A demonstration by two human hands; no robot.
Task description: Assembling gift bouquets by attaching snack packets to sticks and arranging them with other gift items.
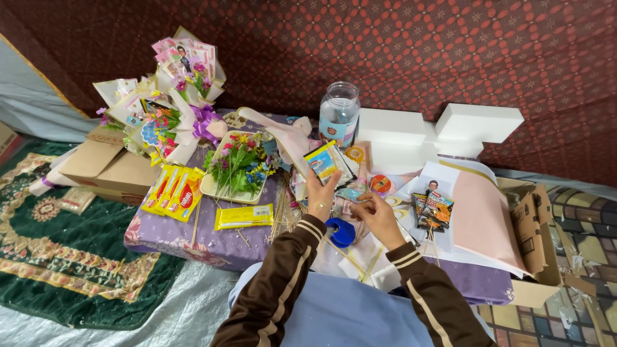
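My left hand [319,196] holds up a small yellow and blue snack packet [323,160] above the low table [160,234]. Close beside it, my right hand [378,215] pinches something small and thin with closed fingers; I cannot tell what it is. A blue tape dispenser [340,232] lies on the table just below both hands. Thin wooden sticks [347,256] lie near it. Both arms wear brown sleeves with cream stripes.
A tray of small artificial flowers [239,166], yellow snack packets [175,191], a yellow bar [243,216], finished snack bouquets [168,106], a clear jar [339,114], white foam blocks [443,132], pink paper [483,215] and cardboard boxes [106,166] crowd the table. A green rug [58,257] lies left.
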